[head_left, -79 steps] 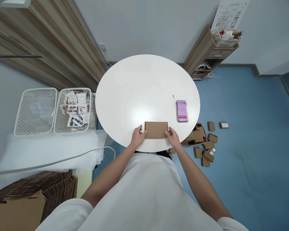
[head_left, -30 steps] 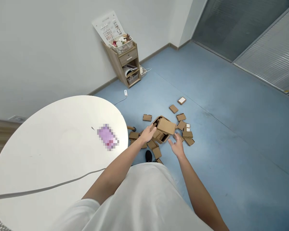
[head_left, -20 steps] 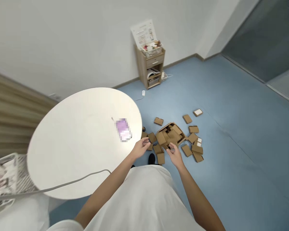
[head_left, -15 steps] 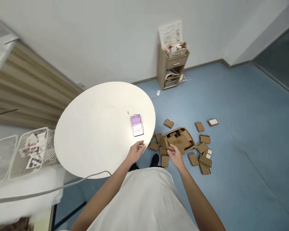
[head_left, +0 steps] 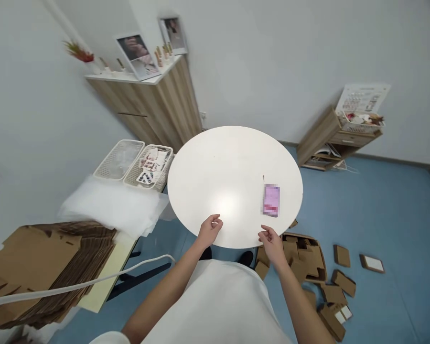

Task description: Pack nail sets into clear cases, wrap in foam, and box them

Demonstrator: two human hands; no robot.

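Note:
My left hand (head_left: 209,229) hovers over the near edge of the round white table (head_left: 218,157), fingers loosely curled, holding nothing. My right hand (head_left: 270,241) is at the table's near right rim, fingers apart and empty. A pink phone-like object (head_left: 271,199) lies on the table just beyond my right hand. On the blue floor to my right, an open cardboard box (head_left: 320,260) holds several small folded brown cartons, with more scattered around it.
Two white baskets (head_left: 134,163) stand left of the table, one with printed cards. A stack of flat cardboard (head_left: 43,260) and white foam sheets (head_left: 111,205) lie at the left. A white cable (head_left: 93,282) runs across. A wooden cabinet (head_left: 157,100) and a small shelf (head_left: 329,138) stand at the wall.
I held a brown carton on the table, turned right and dropped it into the floor box. The view has swung back to the table; both hands are now empty.

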